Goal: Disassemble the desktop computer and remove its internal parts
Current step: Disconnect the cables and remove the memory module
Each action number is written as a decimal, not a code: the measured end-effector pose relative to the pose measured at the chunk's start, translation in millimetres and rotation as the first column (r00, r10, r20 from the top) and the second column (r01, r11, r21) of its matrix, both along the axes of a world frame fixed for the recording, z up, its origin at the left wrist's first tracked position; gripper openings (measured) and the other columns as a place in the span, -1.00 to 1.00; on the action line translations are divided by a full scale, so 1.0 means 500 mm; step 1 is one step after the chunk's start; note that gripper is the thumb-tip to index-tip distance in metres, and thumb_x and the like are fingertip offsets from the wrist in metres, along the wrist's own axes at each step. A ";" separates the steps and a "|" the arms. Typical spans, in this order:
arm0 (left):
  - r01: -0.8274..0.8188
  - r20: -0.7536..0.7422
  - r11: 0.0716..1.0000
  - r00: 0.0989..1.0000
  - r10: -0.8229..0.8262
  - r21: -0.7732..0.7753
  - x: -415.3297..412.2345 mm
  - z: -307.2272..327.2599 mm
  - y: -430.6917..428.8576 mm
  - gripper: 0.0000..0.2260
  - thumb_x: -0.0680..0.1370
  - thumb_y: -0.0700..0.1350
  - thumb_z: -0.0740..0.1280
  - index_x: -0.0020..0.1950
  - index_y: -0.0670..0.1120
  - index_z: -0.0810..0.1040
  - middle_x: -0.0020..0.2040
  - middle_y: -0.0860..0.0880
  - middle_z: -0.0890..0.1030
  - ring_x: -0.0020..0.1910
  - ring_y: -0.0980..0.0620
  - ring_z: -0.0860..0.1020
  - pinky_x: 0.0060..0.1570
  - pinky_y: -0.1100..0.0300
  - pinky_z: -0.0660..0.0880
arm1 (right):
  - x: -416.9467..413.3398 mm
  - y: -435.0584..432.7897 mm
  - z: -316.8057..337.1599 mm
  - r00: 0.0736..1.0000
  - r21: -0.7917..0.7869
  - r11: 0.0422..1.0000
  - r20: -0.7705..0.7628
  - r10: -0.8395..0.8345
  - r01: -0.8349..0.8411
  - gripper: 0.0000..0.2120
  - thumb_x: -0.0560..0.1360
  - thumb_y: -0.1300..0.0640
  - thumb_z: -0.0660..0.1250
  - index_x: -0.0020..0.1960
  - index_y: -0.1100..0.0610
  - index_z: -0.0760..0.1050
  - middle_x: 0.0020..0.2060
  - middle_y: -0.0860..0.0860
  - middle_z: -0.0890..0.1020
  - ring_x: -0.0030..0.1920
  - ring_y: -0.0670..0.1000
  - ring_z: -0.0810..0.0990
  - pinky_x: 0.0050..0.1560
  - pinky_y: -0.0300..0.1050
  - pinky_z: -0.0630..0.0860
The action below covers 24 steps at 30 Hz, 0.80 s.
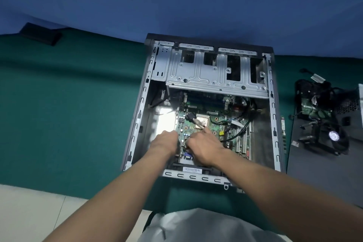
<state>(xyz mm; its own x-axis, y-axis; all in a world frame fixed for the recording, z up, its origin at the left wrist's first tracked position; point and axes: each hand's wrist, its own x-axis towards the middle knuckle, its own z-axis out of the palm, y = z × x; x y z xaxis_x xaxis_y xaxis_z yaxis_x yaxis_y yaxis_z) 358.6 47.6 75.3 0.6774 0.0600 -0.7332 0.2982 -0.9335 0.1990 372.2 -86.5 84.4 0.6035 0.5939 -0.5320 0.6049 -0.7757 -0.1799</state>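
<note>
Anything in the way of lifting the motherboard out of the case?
Yes, black cables cross the motherboard on its right, and the metal drive cage overhangs its far edge. Left hand and right hand are at its near part.

Nothing legible: white sticker point(192, 170) on near rim of the case point(205, 179) too blurred, round fan label point(334, 135) at right just a smear.

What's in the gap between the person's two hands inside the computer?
Head view: a strip of green motherboard shows between the left hand and right hand, bearing a small white socket.
</note>
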 end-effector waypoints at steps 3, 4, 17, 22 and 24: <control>0.090 0.035 0.993 0.995 -0.092 0.073 0.001 -0.009 0.004 -0.85 0.54 -0.18 0.37 0.09 -0.05 0.51 -0.17 0.01 0.43 -0.13 0.03 0.45 -0.12 0.13 0.43 | -0.008 0.003 0.013 0.995 0.039 0.997 -0.073 -0.066 0.069 -0.75 0.60 0.17 0.16 -0.20 0.13 0.52 -0.32 0.07 0.51 -0.19 0.00 0.49 0.27 -0.02 0.24; 0.107 0.034 0.990 0.993 -0.110 0.087 0.001 -0.011 0.005 -0.84 0.55 -0.16 0.37 0.11 -0.04 0.50 -0.18 0.02 0.42 -0.13 0.03 0.45 -0.13 0.14 0.40 | -0.010 0.004 0.016 0.990 0.036 0.996 -0.114 -0.083 0.087 -0.76 0.60 0.18 0.17 -0.20 0.14 0.51 -0.31 0.07 0.52 -0.19 0.02 0.50 0.24 -0.02 0.29; 0.221 0.067 0.968 0.971 -0.230 0.119 0.000 -0.011 -0.002 -0.77 0.59 -0.04 0.31 0.24 -0.03 0.48 0.05 0.00 0.55 -0.01 0.02 0.50 0.03 0.13 0.46 | 0.043 -0.049 0.094 0.969 0.217 0.967 0.177 -0.171 0.131 -0.68 0.60 -0.09 0.12 -0.05 0.04 0.58 -0.14 -0.08 0.59 -0.08 -0.04 0.36 0.02 -0.07 0.25; 0.357 0.206 0.931 0.919 -0.336 -0.074 0.000 0.007 -0.038 -0.52 0.55 0.05 0.36 0.43 -0.04 0.34 0.43 -0.14 0.31 0.42 -0.12 0.28 0.36 0.00 0.29 | 0.023 -0.121 0.163 0.852 0.554 0.770 0.191 -0.488 0.317 -0.73 0.63 0.02 0.09 0.07 0.12 0.52 -0.09 -0.05 0.56 -0.10 -0.06 0.47 -0.01 -0.04 0.48; 0.333 0.219 0.924 0.931 -0.292 -0.188 0.006 0.022 -0.062 -0.53 0.56 0.04 0.35 0.44 0.02 0.36 0.49 -0.10 0.28 0.43 -0.08 0.27 0.45 -0.02 0.21 | 0.012 -0.157 0.187 0.775 0.666 0.626 0.111 -0.622 0.407 -0.77 0.64 0.05 0.11 0.01 0.12 0.49 -0.17 -0.06 0.56 -0.18 -0.05 0.51 -0.12 -0.03 0.48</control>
<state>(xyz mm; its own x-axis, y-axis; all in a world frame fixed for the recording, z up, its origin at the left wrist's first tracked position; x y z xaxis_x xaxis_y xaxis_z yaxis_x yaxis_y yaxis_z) 361.8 16.8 86.1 0.7587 -0.3237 -0.5653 -0.0630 -0.9002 0.4310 378.4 -164.9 177.8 0.9665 0.2470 0.0699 0.2406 -0.7766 -0.5823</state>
